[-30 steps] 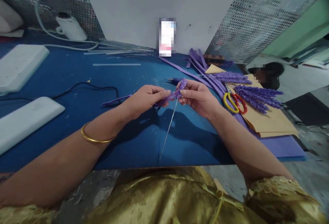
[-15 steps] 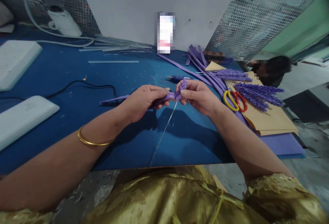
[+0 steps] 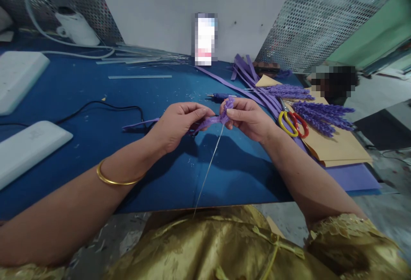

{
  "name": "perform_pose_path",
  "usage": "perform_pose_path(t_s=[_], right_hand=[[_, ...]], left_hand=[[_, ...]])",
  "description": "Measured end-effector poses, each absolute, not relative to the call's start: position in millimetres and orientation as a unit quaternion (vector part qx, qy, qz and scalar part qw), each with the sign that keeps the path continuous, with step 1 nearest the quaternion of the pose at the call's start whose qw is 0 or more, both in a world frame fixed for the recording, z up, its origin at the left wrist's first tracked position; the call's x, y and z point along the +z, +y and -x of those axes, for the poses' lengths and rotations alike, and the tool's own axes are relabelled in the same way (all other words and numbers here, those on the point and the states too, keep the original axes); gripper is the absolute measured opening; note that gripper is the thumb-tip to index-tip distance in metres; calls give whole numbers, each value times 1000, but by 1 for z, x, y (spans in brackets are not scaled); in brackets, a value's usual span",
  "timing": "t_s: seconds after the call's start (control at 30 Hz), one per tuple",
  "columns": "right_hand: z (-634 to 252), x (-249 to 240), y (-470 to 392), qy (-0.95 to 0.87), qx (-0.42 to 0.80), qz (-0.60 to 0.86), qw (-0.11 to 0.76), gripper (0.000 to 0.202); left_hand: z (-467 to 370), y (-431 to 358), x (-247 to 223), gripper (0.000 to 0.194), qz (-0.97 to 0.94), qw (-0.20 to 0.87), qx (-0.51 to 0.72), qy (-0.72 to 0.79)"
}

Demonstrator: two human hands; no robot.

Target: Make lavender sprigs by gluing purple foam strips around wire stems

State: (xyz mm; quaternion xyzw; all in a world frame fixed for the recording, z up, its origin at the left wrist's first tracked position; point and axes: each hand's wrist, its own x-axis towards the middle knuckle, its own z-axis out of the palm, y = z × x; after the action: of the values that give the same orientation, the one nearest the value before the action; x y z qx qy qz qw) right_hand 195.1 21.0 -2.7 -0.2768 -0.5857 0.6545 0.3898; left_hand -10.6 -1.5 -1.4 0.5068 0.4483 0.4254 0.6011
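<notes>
Between my hands a purple fringed strip (image 3: 210, 121) runs to a small purple artificial flower (image 3: 228, 103), wound around the top of a thin wire stem (image 3: 209, 166). My right hand (image 3: 248, 117) pinches the flower between thumb and fingers. My left hand (image 3: 180, 123) is closed on the strip, with its thumb and forefinger extended toward the flower. The strip's free tail (image 3: 139, 124) sticks out left of my left hand. From the flower the wire slants down toward the table's front edge. Just behind my right hand lies a blue pen-like tool (image 3: 221, 96).
Yellow-and-red scissors (image 3: 293, 123), finished purple flower sprigs (image 3: 323, 115) and brown paper (image 3: 340, 149) lie at right, beside long purple strips (image 3: 253, 76). Clear thin sticks (image 3: 144, 55) lie at the back near a lit phone (image 3: 205, 40). White devices (image 3: 32, 151) stand left. A person (image 3: 335, 85) is beyond.
My left fingers have shifted on the strip, showing more of it between the hands. The flower has turned slightly, and the wire's lower end has swung a little right.
</notes>
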Motion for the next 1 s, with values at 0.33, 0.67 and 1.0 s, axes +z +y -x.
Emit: perform_pose_path(t_s=[0.33, 0.67, 1.0], right_hand=[[-191, -6, 18, -588, 665, 276, 369, 27], [-190, -5, 16, -588, 670, 265, 367, 26], [-192, -2, 19, -654, 620, 255, 351, 32]], left_hand=[[6, -5, -6, 33, -518, 546, 466, 465], [12, -3, 2, 33, -541, 611, 355, 456], [17, -1, 8, 17, -572, 618, 290, 454]])
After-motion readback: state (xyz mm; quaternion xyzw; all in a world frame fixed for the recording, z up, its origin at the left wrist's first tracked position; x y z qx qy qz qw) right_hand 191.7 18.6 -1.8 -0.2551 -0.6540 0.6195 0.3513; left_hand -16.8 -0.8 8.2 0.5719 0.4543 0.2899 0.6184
